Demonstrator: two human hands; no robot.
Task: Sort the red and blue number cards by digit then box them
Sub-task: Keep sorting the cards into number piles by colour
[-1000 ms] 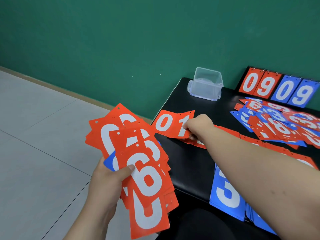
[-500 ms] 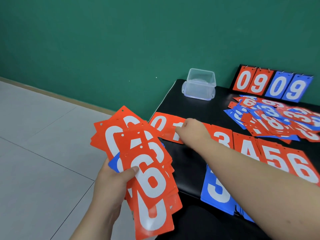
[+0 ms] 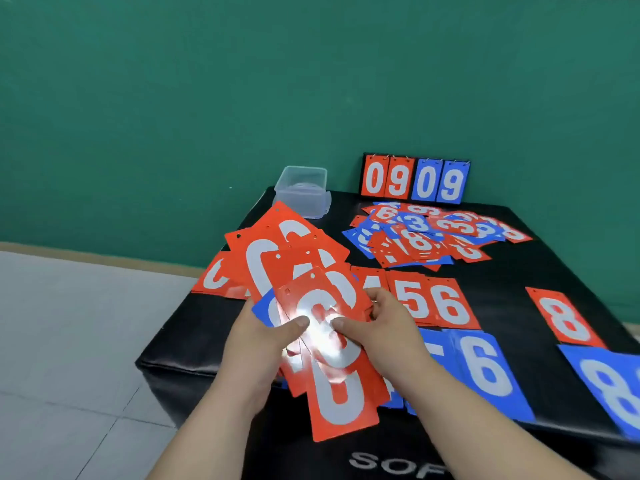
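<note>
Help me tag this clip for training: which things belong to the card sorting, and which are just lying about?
Job: fan of red plastic number cards, held by the left hand and right hand; sorted rows of red and blue cards; mixed unsorted card pile; clear plastic box.
Lying about: standing flip scoreboard reading 0909; black padded table.

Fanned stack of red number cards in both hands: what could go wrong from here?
1. The fanned stack of red plastic number cards is loosely splayed between the left hand and right hand; cards may slip to the floor.
2. Glare washes out the top digit, inviting a 6/9 misread.
3. A blue card tucked in it could be misfiled.
</note>
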